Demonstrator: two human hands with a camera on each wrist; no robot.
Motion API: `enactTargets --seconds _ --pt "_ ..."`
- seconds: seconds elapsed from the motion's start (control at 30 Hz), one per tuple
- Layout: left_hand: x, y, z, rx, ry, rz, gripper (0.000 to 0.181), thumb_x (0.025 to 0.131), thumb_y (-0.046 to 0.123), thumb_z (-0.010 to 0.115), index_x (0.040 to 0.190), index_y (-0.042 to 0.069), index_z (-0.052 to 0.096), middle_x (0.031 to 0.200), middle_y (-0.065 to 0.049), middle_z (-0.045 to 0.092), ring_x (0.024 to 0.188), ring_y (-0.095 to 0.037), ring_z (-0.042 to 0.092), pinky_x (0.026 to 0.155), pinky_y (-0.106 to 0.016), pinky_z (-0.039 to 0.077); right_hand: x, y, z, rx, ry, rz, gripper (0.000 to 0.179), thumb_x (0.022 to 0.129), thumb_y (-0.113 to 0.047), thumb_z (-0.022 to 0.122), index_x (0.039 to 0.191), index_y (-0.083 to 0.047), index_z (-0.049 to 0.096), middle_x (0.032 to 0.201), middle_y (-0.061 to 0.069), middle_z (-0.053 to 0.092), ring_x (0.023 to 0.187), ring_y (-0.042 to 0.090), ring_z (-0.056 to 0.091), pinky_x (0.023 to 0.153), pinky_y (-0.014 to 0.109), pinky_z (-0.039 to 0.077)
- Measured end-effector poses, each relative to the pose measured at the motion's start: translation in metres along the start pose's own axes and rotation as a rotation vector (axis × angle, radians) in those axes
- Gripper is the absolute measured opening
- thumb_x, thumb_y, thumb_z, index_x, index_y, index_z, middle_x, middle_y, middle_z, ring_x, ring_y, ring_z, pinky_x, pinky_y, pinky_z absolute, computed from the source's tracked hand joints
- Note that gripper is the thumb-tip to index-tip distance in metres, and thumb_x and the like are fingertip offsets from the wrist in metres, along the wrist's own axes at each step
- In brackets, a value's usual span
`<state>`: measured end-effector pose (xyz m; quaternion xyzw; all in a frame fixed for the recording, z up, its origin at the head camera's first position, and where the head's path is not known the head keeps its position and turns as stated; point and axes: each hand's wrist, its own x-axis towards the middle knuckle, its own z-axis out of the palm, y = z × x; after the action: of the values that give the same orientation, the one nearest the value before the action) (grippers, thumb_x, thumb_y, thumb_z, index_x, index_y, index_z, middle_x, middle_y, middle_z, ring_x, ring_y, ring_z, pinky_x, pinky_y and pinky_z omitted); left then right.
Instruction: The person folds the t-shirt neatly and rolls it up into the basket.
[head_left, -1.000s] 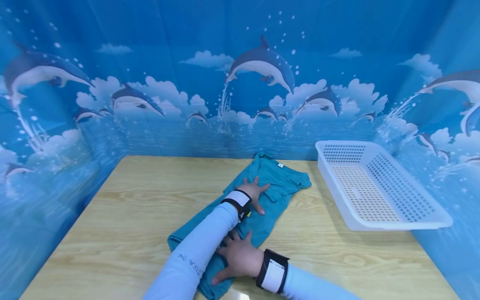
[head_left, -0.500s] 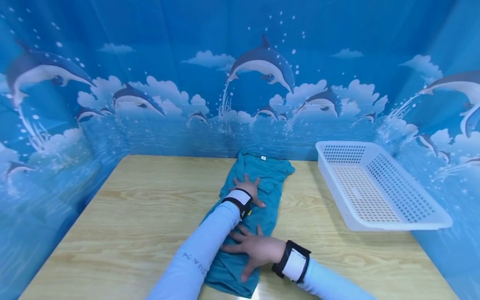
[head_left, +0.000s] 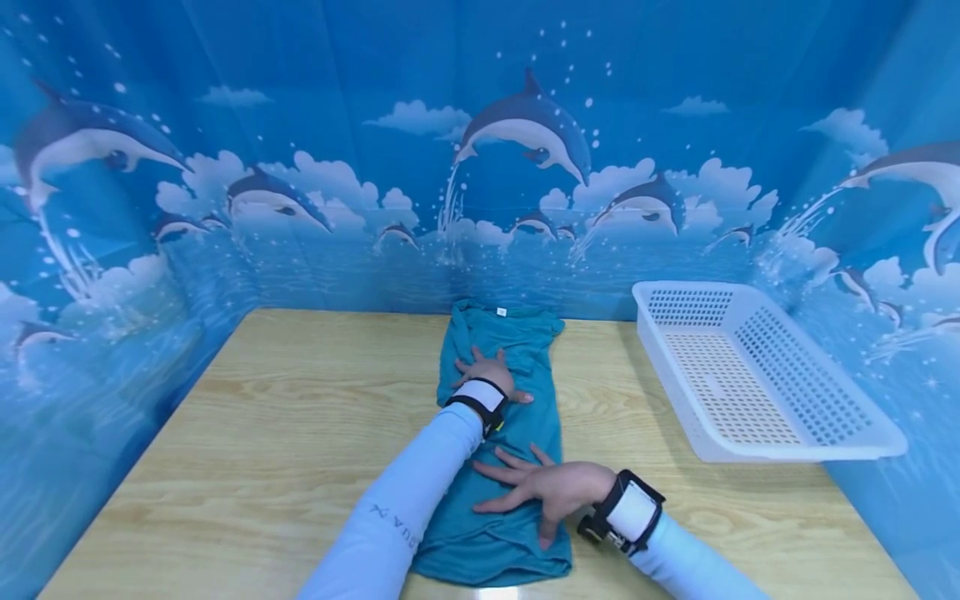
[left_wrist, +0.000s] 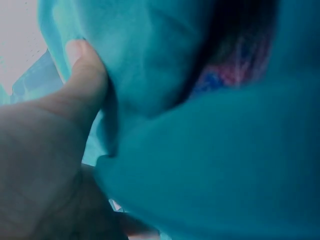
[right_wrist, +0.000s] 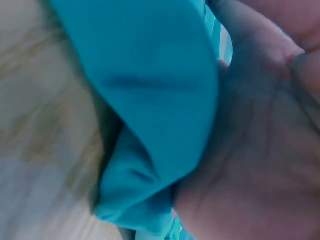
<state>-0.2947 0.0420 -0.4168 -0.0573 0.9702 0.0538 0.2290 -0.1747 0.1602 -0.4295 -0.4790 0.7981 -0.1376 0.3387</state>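
A teal folded shirt [head_left: 517, 433] lies lengthwise on the wooden table, its small white collar label [head_left: 501, 312] at the far end. On the upper half of the cloth rests my left hand [head_left: 486, 377], fingers spread. My right hand [head_left: 551, 492] lies over the lower right part with its fingers spread and its thumb near the right edge. In the left wrist view, my thumb [left_wrist: 87, 75] lies against the teal cloth. The right wrist view has my palm [right_wrist: 245, 140] beside a fold of the shirt; the fingertips are hidden there.
A white perforated plastic basket [head_left: 675, 400] stands at the table's right side. Wooden tabletop [head_left: 285, 433] stretches to the left of the shirt. A blue curtain [head_left: 360, 275] printed with dolphins hangs behind the table and along both sides.
The shirt has turned from a slant to nearly straight, its far end swinging left and its near end right. My right hand has moved right; my left hand has shifted only slightly.
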Motion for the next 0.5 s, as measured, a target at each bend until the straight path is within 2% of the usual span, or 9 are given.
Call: enactTargets --seconds 0.2,0.5 --pt "0.008 0.004 0.003 0.062 0.005 -0.046 0.109 0.07 0.079 0.056 0.153 0.031 0.004 0.16 -0.015 0.0 0.142 -0.048 0.014 0.097 -0.055 0.044 -0.003 0.0 0.0 -0.003 0.0 -0.005 0.089 0.072 -0.018 0.078 0.146 -0.039 0.034 0.161 0.001 0.002 0.146 0.036 -0.005 0.11 0.067 -0.002" --pt "0.017 0.006 0.007 0.071 0.019 -0.044 0.112 0.068 0.081 0.055 0.154 0.03 0.004 0.159 -0.018 0.001 0.14 -0.051 0.015 0.091 -0.056 0.048 -0.011 0.003 -0.001 0.007 -0.023 0.01 0.089 0.072 -0.011 0.078 0.145 -0.04 0.036 0.161 0.0 0.003 0.146 0.035 -0.004 0.11 0.066 -0.001"
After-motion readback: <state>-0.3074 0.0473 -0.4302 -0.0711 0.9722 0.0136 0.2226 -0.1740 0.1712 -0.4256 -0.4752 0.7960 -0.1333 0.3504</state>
